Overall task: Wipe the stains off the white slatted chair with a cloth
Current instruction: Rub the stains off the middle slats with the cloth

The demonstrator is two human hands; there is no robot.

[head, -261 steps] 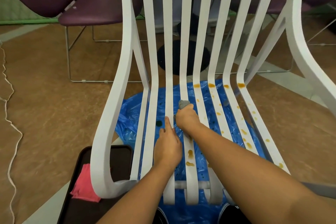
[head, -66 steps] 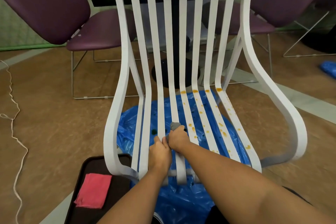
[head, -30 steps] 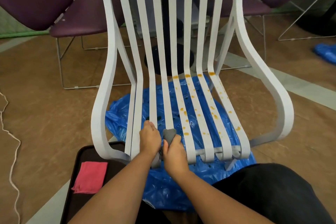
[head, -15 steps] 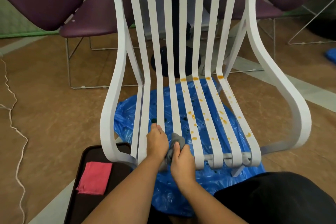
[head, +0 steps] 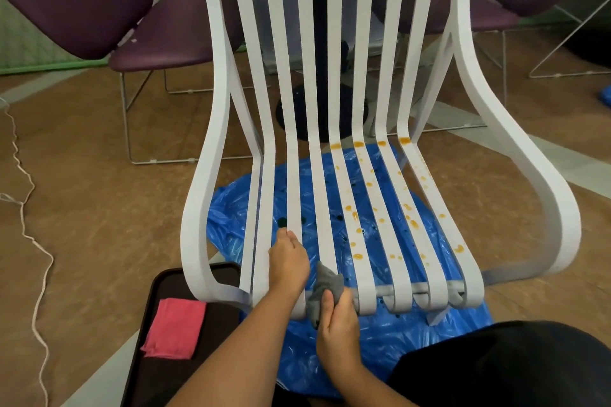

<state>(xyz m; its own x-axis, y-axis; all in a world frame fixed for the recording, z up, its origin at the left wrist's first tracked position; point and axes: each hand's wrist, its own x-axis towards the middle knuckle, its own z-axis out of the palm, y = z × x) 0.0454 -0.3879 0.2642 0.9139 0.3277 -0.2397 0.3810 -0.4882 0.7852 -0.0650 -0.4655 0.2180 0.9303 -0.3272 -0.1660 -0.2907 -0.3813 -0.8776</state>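
White slatted chair: right hand clenches crumpled grey cloth; left hand seemingly grips slat.

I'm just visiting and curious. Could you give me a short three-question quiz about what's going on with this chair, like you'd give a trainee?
1. True or false: the right hand holds the grey cloth.
2. Which slats of the white chair carry orange stains: A) the person's left, B) the person's right?
3. Fill in: the pink cloth lies on a dark ____.

Key: 1 true; 2 B; 3 tray.
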